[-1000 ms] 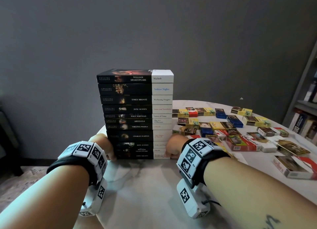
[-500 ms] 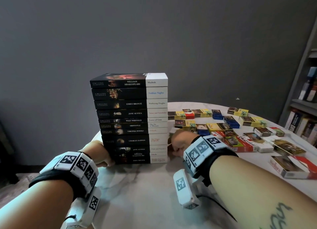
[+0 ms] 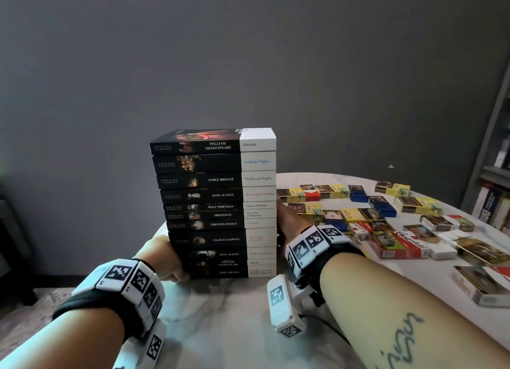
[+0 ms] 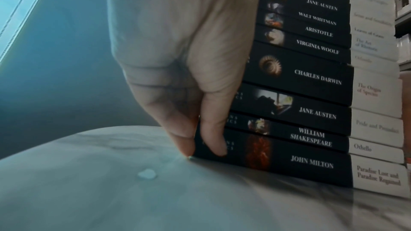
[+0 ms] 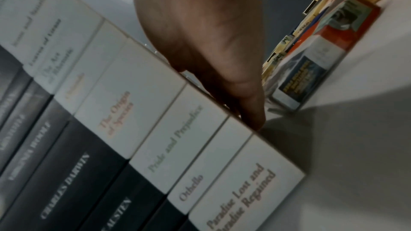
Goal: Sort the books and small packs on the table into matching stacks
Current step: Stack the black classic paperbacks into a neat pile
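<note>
A tall stack of black-and-white paperback books (image 3: 215, 208) stands on the white marble table (image 3: 234, 327). My left hand (image 3: 176, 263) is at the stack's lower left corner. In the left wrist view its thumb lies on the bottom spine and a straight finger (image 4: 184, 140) runs down the stack's left end. My right hand (image 3: 287, 222) lies flat against the right end of the stack (image 5: 133, 129), about halfway up, fingers straight and pointing down (image 5: 251, 117). Several small packs (image 3: 358, 217) in yellow, blue, red and white lie scattered to the right.
A red-and-white pack (image 3: 397, 244) lies just right of my right wrist. A bookshelf (image 3: 494, 203) stands at the far right. The table's rounded edge runs close behind and left of the stack. A grey wall is behind.
My right hand has slid up from the base of the stack to the middle of its right end. The left hand has stayed at the lower left corner.
</note>
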The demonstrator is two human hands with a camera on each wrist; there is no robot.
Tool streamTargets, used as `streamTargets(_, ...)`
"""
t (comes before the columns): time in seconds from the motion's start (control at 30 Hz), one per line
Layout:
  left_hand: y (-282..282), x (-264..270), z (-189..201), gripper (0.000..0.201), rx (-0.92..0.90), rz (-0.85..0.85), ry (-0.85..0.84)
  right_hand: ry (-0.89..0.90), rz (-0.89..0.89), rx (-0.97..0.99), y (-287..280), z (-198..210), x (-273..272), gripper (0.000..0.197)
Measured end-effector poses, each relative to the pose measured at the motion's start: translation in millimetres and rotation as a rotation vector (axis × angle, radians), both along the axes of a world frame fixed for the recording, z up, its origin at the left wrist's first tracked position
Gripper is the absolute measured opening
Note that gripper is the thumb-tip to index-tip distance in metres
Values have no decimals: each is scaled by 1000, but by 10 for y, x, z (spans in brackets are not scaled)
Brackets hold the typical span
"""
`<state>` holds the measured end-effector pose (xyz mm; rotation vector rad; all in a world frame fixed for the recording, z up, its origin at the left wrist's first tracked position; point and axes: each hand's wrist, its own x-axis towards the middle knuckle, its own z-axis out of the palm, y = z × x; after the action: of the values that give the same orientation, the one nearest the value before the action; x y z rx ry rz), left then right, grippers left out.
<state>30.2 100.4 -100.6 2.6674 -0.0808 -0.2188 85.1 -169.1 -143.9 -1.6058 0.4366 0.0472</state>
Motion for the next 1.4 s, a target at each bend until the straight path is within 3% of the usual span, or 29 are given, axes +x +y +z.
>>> streamTargets(0.03,-1,6,1,31,20,-2,-5,8,1,-18,-18,-64,73,123)
streamTargets(0.07,-3,2,10,30,34,3,-12,-3,29,-6,17,-5,-1,118)
streamTargets(0.17,-1,29,-2,27,-7,27,14,-8,85,99,217,378,-435,84)
streamTargets(0.3,26,60,-22,24,-68,41,40,-16,88,102,125,269,-295,97)
streamTargets(0.43,54,82,-58,24,-121,44,43,-45,84,68,222,495,-516,73)
streamTargets(0.67,22,-46,-6,43,-468,35,99,-131,69,80,265,918,-440,63)
streamTargets(0.83,-50,-180,144,26,-700,37,-41,-89,16,187,252,1045,-457,73)
streamTargets(0.97,-83,-170,265,46,-881,-28,-193,-124,11,179,257,1062,-469,65)
streamTargets(1.1,-98,-130,316,66,-1027,-100,-242,-131,13,180,290,1077,-512,62)
streamTargets(1.27,-99,-117,400,59,-1101,-126,-309,-186,9,235,339,1141,-579,69)
streamTargets(1.37,-102,-110,582,79,-1171,-157,-310,-263,102,315,366,1253,-632,66)
streamTargets(1.4,-105,-116,653,78,-1199,-160,-306,-283,123,330,371,1304,-641,67)
